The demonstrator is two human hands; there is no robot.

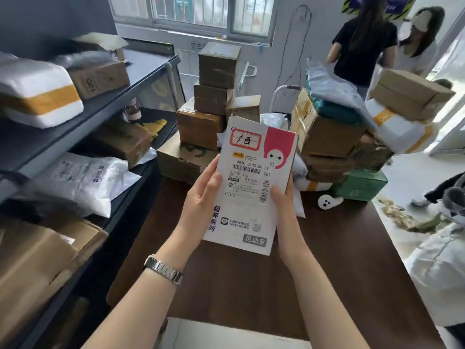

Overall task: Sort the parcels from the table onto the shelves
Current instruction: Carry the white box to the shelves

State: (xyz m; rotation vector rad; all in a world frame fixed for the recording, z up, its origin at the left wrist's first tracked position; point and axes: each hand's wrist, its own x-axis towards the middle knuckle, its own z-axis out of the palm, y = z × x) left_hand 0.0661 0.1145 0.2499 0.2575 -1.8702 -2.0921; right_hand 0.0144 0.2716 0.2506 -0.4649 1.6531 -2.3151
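A flat white and pink parcel (254, 172) with a printed shipping label and a red-framed handwritten tag is held upright above the dark brown table (264, 285). My left hand (201, 197) grips its left edge and my right hand (284, 202) grips its right edge. Behind it, a pile of brown cardboard parcels (214, 102) is stacked at the table's far end, with more boxes and grey bags (334, 114) to the right. The dark metal shelves (105, 107) stand at my left, holding white bags and cardboard boxes.
Two people (364, 46) stand at the back right near a window. A green box (359, 185) and a small white item (327, 201) lie on the table's right side. White sacks and scraps sit on the floor at right. A white box edge (226, 333) shows at the bottom.
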